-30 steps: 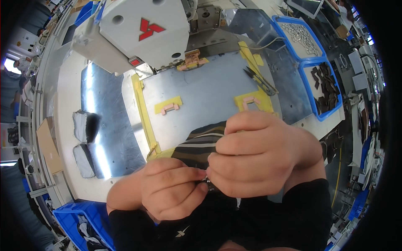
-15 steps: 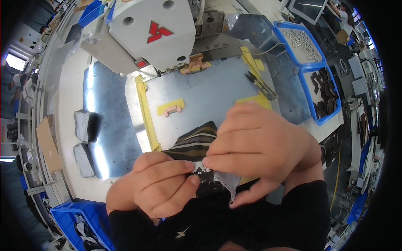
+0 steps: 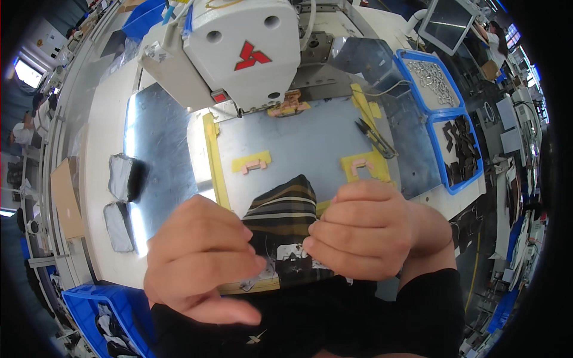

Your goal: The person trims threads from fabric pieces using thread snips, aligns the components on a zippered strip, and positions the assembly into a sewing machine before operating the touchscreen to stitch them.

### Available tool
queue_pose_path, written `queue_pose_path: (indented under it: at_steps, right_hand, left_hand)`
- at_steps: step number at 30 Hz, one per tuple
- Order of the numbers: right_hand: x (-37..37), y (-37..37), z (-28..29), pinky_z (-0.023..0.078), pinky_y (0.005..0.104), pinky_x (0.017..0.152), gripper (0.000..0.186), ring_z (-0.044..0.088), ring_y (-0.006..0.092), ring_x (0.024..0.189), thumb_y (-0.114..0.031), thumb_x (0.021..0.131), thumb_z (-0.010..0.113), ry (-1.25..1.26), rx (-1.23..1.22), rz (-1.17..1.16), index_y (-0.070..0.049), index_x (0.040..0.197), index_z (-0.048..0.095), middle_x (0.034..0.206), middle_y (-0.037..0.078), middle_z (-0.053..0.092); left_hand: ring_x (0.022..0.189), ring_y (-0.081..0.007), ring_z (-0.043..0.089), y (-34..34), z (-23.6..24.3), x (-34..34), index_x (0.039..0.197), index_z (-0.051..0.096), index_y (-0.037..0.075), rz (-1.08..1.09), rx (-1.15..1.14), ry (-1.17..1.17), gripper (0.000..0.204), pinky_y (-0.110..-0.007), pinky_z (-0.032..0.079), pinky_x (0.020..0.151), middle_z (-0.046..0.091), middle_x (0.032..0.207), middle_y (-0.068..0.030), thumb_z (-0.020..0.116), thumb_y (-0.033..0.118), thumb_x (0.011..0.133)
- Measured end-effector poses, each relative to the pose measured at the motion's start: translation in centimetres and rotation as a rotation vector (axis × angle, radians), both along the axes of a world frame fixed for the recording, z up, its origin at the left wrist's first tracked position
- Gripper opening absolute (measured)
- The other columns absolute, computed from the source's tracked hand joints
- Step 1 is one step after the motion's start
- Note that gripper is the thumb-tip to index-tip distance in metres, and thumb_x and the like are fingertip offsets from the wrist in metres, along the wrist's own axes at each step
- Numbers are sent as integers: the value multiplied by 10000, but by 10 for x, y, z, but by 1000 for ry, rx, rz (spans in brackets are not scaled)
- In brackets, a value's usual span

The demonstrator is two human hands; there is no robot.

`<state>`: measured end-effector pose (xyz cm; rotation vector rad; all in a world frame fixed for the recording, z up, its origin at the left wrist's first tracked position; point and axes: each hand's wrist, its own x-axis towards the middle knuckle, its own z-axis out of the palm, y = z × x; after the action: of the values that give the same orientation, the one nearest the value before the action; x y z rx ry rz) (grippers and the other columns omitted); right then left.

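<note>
Pinched between the fingers of my right hand (image 3: pixel 373 232) is the right edge of a dark fabric piece (image 3: pixel 283 203) with tan, white and olive stripes. Its near end is black, with a torn white patch (image 3: pixel 292 252) on it. My left hand (image 3: pixel 200 256) is at the fabric's left side, its fingers bent and its thumb spread well apart. No object shows in that hand. A small greyish scrap (image 3: pixel 256 281) lies below its fingertips, by the near edge of the work surface.
A white sewing machine head (image 3: pixel 245 53) stands beyond a metal plate with yellow tape and pink clamp pieces. Black-handled snips (image 3: pixel 376 138) lie at right. Blue trays hold metal rings (image 3: pixel 433 83) and dark pieces (image 3: pixel 459 146). Two grey-white pads (image 3: pixel 121 178) lie left; a blue crate (image 3: pixel 107 298) stands lower left.
My left thumb has spread from its fingers and the hand has drawn left. My right thumb has closed in from the loose white backing. More of the striped fabric shows; the view has shifted slightly.
</note>
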<state>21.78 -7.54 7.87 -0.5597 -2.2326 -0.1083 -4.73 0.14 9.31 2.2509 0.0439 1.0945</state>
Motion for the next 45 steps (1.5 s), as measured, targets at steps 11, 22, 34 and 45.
queue_pose_path:
  at_steps: [11,22,34,45]
  right_hand:
    - [-4,-4,7,517,305,680,69,630,178,796,-50,801,720,-33,-42,-12,-24,862,699,892,58,661]
    - [1,-15,11,544,311,779,141,659,154,875,-40,848,716,-78,-84,-66,-103,974,713,984,2,727]
    - [-1,-13,10,550,301,773,136,659,157,888,-48,861,710,-81,-112,-38,-94,988,718,992,8,725]
    - [-1,-10,6,537,298,755,99,654,166,853,-58,867,700,-27,-72,15,-78,961,723,966,31,729]
  left_hand:
    - [782,-281,721,-2,0,5,934,780,8,-4,-3,272,204,-350,562,641,732,953,-158,767,138,777]
    - [758,-260,744,-12,-3,13,852,764,50,188,394,9,129,-314,570,590,739,917,-128,774,61,724]
    - [801,-235,748,-10,-4,14,870,786,78,119,478,110,141,-256,527,555,736,961,-106,809,56,732]
    - [793,-281,772,-15,-4,19,814,745,-8,19,212,30,90,-266,567,547,751,953,-175,805,-47,759]
